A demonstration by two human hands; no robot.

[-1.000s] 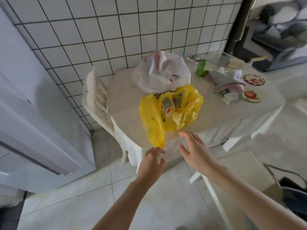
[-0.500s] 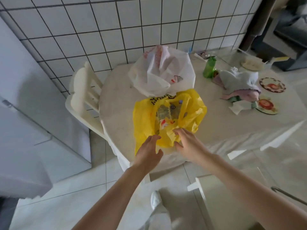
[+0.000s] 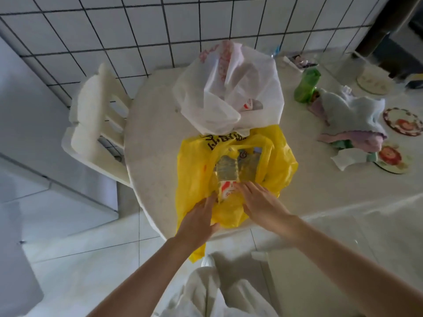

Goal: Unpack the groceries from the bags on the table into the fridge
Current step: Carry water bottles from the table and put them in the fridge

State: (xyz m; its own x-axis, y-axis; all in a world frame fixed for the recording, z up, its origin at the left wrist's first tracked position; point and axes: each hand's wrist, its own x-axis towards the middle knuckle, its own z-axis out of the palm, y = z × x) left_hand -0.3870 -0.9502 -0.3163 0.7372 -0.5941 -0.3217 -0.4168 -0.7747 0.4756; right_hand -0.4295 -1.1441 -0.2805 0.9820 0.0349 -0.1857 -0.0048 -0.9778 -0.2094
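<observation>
A yellow plastic bag (image 3: pixel 194 175) lies open on the round white table (image 3: pixel 155 133) near its front edge. Inside it a clear plastic bottle (image 3: pixel 226 170) with a red and white label shows. My left hand (image 3: pixel 201 216) lies flat on the bag's near left edge with its fingers straight. My right hand (image 3: pixel 258 202) reaches into the bag's mouth, and its straight fingertips touch the bottle's label. Behind the yellow bag stands a white plastic bag (image 3: pixel 229 92) with red print, its contents mostly hidden. The white fridge (image 3: pixel 34 138) stands at the left, shut.
A white chair (image 3: pixel 96 124) stands between the table and the fridge. On the table's right side are a green bottle (image 3: pixel 306 85), crumpled cloths (image 3: pixel 352 115) and round coasters (image 3: pixel 402 121). A tiled wall runs behind. A second white chair (image 3: pixel 297 271) stands by my legs.
I have stepped closer to the table. Both hands moved forward from the table's edge onto the yellow bag, the right one into its opening.
</observation>
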